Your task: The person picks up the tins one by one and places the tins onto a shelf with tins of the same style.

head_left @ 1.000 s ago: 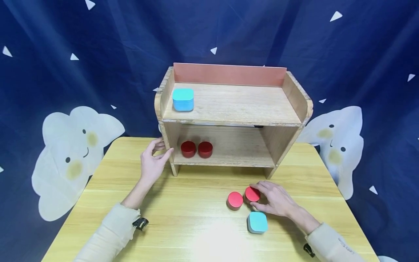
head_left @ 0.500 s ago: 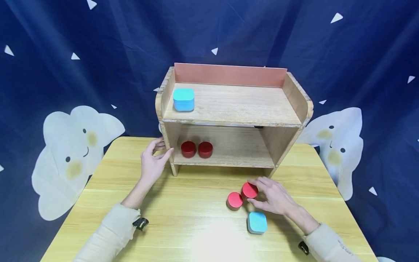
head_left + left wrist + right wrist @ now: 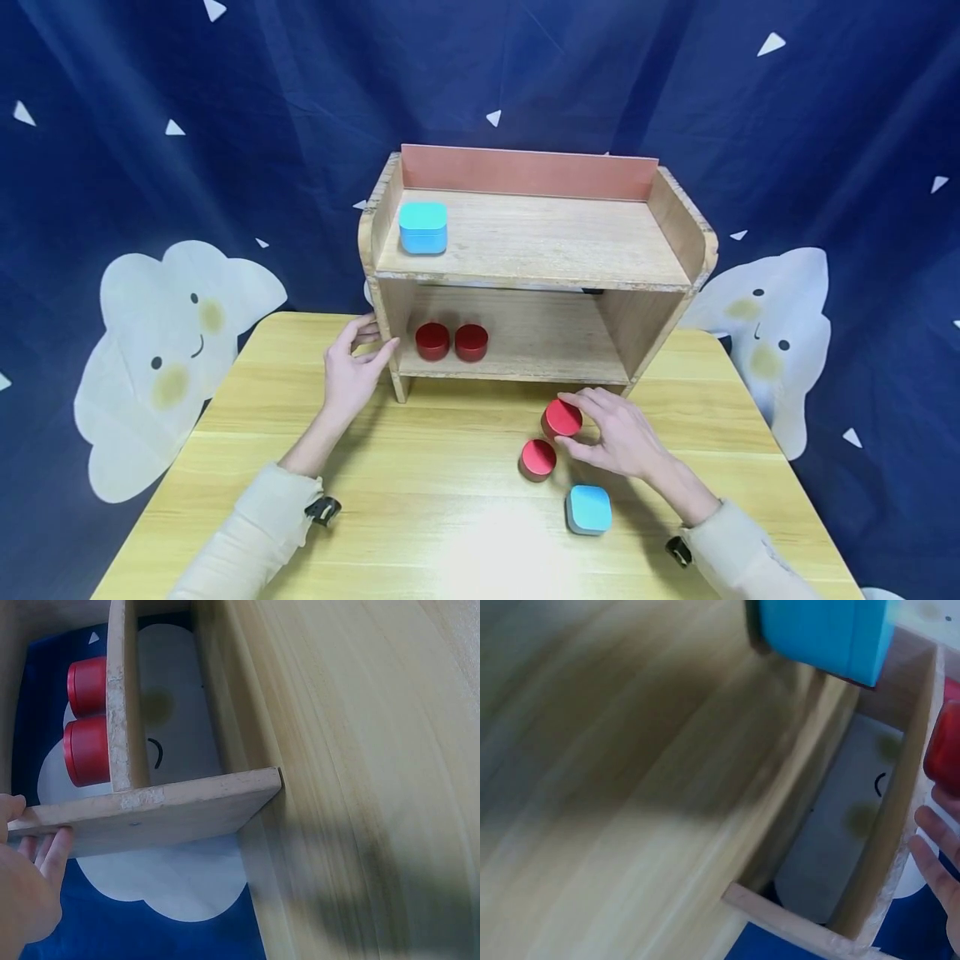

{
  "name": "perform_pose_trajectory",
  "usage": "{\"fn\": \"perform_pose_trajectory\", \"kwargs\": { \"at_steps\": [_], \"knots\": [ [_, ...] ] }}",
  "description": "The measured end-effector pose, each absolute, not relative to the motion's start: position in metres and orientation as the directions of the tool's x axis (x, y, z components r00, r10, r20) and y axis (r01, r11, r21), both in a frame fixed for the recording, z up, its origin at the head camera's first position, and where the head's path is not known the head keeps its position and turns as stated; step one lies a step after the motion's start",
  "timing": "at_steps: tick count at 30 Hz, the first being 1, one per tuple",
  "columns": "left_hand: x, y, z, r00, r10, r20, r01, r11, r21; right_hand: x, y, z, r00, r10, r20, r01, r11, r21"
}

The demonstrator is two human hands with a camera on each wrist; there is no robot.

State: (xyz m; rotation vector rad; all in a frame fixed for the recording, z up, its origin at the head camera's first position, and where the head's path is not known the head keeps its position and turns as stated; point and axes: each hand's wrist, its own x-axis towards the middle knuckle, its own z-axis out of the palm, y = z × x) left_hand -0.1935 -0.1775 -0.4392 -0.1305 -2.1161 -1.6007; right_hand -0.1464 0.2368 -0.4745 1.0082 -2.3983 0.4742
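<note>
My left hand (image 3: pixel 351 371) grips the left side panel of the wooden shelf (image 3: pixel 540 242), thumb at its front edge and fingers on the outer face; the left wrist view shows the same hand (image 3: pixel 34 892). My right hand (image 3: pixel 615 433) pinches a round red tin (image 3: pixel 562 418) between thumb and fingers, in front of the shelf's lower right part. In the right wrist view the tin (image 3: pixel 945 750) shows at the right edge, above the fingers. A second red tin (image 3: pixel 537 460) and a blue square tin (image 3: pixel 588 510) stand on the table close by.
Two red tins (image 3: pixel 452 342) stand at the left of the lower shelf level. Another blue tin (image 3: pixel 423 227) is on the top level's left end. The table (image 3: pixel 420 500) extends in front; a dark blue curtain (image 3: pixel 315 167) hangs behind.
My right hand has moved the red tin away from the blue tin, forward and left toward the shelf. My left hand has kept its place on the side panel.
</note>
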Motion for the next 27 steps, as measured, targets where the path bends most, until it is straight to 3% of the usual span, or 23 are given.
{"fn": "perform_pose_trajectory", "kwargs": {
  "at_steps": [27],
  "knots": [
    [-0.195,-0.179,-0.442,-0.881,-0.203,0.428,0.363,0.29,0.886,-0.168,0.188,-0.449,-0.733,-0.411,0.542,-0.561,0.816,-0.14]
  ]
}}
